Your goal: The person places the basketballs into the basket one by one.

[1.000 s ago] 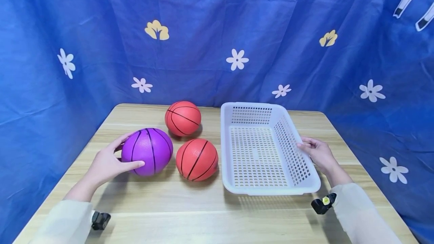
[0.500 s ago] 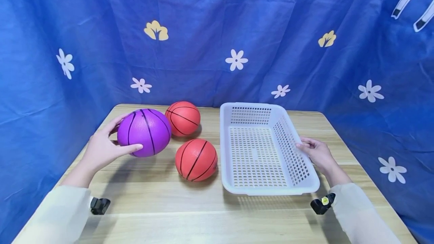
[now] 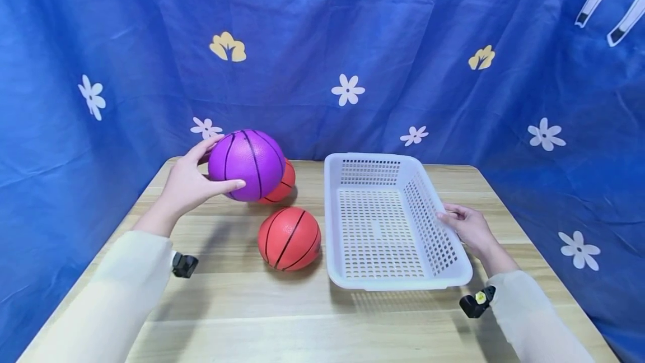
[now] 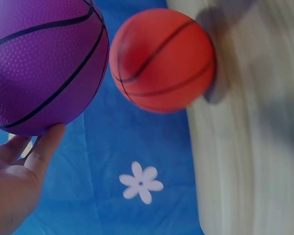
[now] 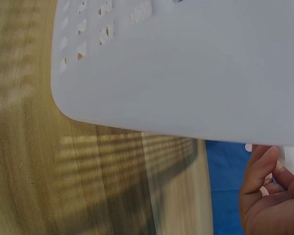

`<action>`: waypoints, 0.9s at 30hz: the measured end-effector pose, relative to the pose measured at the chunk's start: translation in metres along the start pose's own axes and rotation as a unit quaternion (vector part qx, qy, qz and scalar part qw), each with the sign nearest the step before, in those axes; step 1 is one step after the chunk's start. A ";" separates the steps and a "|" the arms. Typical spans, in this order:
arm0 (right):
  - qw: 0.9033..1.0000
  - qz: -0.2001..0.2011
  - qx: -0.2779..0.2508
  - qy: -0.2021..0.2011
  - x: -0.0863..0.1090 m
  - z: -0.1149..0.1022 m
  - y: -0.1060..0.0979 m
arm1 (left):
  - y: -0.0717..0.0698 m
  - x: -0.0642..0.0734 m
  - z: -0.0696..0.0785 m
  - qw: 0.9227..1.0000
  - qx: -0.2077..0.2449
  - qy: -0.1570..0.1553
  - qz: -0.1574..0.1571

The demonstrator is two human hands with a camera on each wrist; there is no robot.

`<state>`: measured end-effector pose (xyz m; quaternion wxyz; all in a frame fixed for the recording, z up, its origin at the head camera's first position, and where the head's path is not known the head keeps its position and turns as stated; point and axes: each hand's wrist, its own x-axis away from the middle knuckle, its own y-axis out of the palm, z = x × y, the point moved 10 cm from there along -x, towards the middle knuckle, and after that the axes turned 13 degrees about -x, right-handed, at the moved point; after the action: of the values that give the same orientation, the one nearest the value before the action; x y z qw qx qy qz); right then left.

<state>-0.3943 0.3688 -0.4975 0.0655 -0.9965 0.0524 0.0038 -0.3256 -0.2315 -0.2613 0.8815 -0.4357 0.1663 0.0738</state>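
A purple toy basketball [image 3: 247,164] is held up off the table by my left hand [image 3: 188,184], thumb on its near side and fingers round its left. In the left wrist view the same purple ball [image 4: 44,63] fills the upper left, fingers at its lower edge. Partly behind it in the head view is a red basketball [image 3: 284,184]; a second red basketball [image 3: 289,238] sits nearer, left of the basket. My right hand [image 3: 468,228] pinches the right rim of the white plastic basket [image 3: 335,262], thumb over the edge. The basket holds nothing.
The light wooden table [image 3: 262,324] is bordered at the back and sides by a blue curtain [image 3: 282,60] printed with flowers. A black wrist camera [image 3: 185,265] sits on the left sleeve, another camera [image 3: 476,302] on the right.
My left hand has lifted the purple ball off the table and carried it up and to the right, where it now partly covers the far red ball. The right hand stays on the basket rim.
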 end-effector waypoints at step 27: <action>1.000 -0.005 -0.016 0.007 0.014 -0.023 0.010 | 0.092 -0.074 0.129 0.998 0.030 0.046 -0.040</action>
<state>-0.3813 0.3544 -0.4767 0.0493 -0.9976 0.0476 -0.0029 -0.3904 -0.0720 -0.2308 0.8879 -0.4181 0.1915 0.0129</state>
